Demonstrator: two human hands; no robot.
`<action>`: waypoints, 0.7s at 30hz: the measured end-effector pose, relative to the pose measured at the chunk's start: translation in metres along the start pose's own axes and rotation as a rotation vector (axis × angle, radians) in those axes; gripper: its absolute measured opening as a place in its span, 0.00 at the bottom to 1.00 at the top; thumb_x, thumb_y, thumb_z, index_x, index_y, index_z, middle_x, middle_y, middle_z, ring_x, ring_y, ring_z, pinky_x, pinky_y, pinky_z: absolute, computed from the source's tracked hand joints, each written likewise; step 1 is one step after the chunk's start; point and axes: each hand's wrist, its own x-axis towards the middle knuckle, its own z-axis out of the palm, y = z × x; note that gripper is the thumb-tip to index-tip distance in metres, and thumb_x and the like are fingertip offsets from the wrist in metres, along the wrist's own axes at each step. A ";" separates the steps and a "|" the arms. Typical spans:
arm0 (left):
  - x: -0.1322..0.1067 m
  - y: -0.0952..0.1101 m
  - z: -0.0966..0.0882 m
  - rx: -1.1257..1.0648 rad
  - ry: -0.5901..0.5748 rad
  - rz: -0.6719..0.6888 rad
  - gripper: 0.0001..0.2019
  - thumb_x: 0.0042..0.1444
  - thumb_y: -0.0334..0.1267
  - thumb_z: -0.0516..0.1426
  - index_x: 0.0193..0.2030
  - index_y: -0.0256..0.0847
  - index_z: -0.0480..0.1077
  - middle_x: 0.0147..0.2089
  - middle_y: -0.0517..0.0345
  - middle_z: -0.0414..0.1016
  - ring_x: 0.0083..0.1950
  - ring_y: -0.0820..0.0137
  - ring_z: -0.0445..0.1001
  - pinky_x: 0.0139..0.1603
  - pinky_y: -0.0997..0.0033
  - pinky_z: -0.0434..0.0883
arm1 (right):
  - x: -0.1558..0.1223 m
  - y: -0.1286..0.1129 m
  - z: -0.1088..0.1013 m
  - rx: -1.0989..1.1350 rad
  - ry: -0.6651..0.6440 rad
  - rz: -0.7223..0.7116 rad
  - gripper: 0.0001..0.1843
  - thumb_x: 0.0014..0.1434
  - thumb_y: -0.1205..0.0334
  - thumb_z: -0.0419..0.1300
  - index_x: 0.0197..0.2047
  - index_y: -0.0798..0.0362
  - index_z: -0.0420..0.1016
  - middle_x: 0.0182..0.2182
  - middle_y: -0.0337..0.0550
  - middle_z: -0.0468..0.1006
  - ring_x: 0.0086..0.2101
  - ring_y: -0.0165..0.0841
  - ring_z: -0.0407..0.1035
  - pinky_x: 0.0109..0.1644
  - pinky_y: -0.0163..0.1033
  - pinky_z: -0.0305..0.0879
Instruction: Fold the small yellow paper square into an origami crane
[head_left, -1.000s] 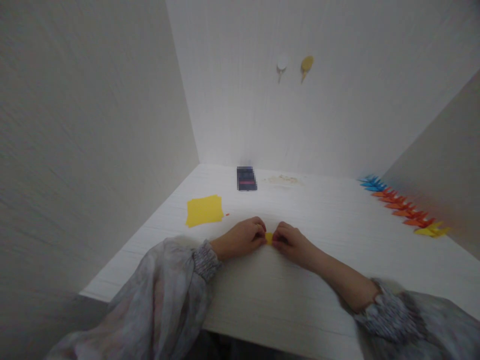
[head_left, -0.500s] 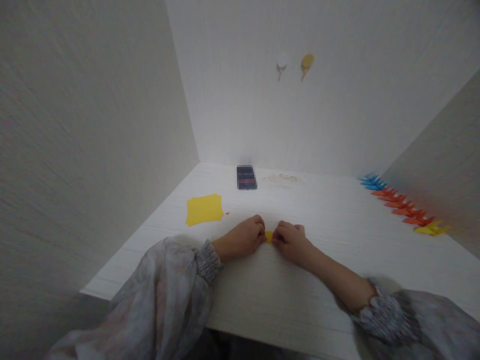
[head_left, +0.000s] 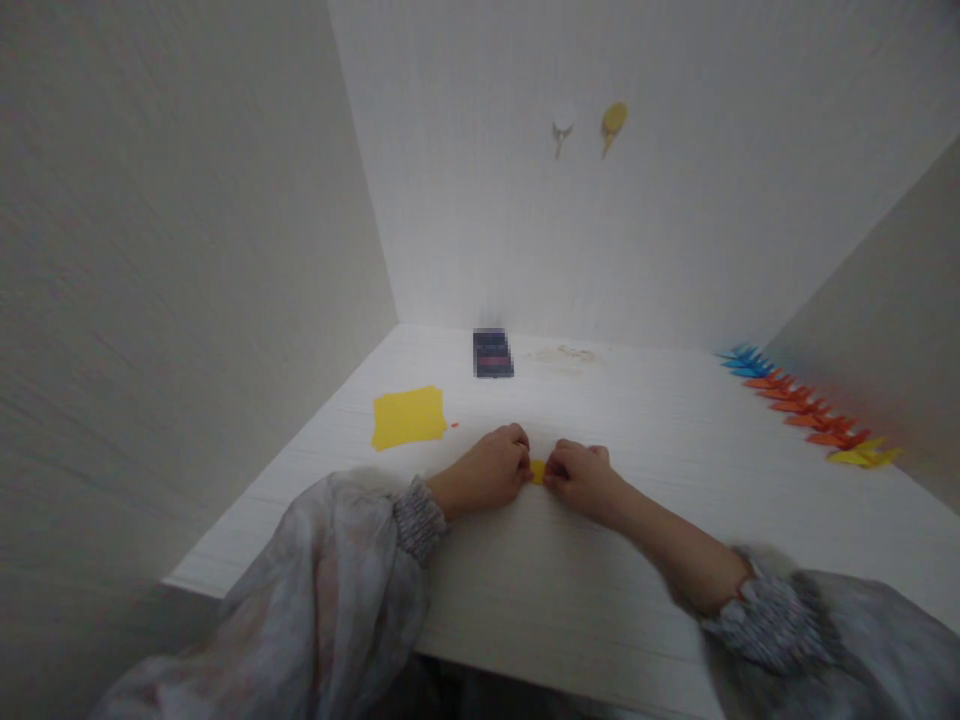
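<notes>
Between my two hands, a small piece of yellow paper (head_left: 538, 472) lies on the white table, most of it covered by fingers. My left hand (head_left: 496, 468) is closed on its left side, fingertips pressed at the edge. From the other side my right hand (head_left: 581, 477) pinches the paper with bent fingers. Whatever folds the paper has are hidden under the hands. A stack of yellow paper sheets (head_left: 409, 416) lies to the left, beyond my left forearm, with a tiny orange scrap (head_left: 454, 425) beside it.
Along the right wall stands a row of folded paper cranes: blue (head_left: 746, 362), orange (head_left: 806, 405) and yellow (head_left: 864, 454). A dark, blurred flat object (head_left: 493, 354) lies by the back wall. Two hooks, one white (head_left: 562, 122) and one yellow (head_left: 614, 120), hang above.
Hardly anything differs. Both hands keep their places on the yellow paper, and the whole view has shifted very slightly.
</notes>
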 end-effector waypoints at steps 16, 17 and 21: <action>-0.001 -0.001 0.001 -0.186 0.028 -0.069 0.04 0.44 0.33 0.53 0.28 0.35 0.67 0.36 0.55 0.64 0.36 0.73 0.64 0.40 0.73 0.64 | -0.001 -0.005 -0.006 0.046 -0.020 0.114 0.06 0.45 0.65 0.53 0.23 0.55 0.71 0.25 0.42 0.74 0.31 0.33 0.67 0.40 0.39 0.49; -0.001 -0.001 0.001 -0.183 0.030 -0.072 0.05 0.44 0.34 0.53 0.29 0.35 0.67 0.36 0.55 0.65 0.37 0.72 0.64 0.41 0.73 0.64 | -0.001 -0.005 -0.007 0.044 -0.024 0.110 0.06 0.45 0.65 0.53 0.23 0.55 0.71 0.25 0.42 0.74 0.31 0.33 0.67 0.40 0.39 0.50; -0.001 -0.001 0.002 -0.182 0.009 -0.076 0.07 0.45 0.37 0.54 0.29 0.35 0.68 0.37 0.54 0.65 0.37 0.71 0.65 0.41 0.72 0.64 | -0.001 -0.006 -0.008 0.010 -0.045 0.091 0.07 0.45 0.65 0.52 0.23 0.56 0.70 0.27 0.43 0.74 0.31 0.34 0.67 0.39 0.39 0.51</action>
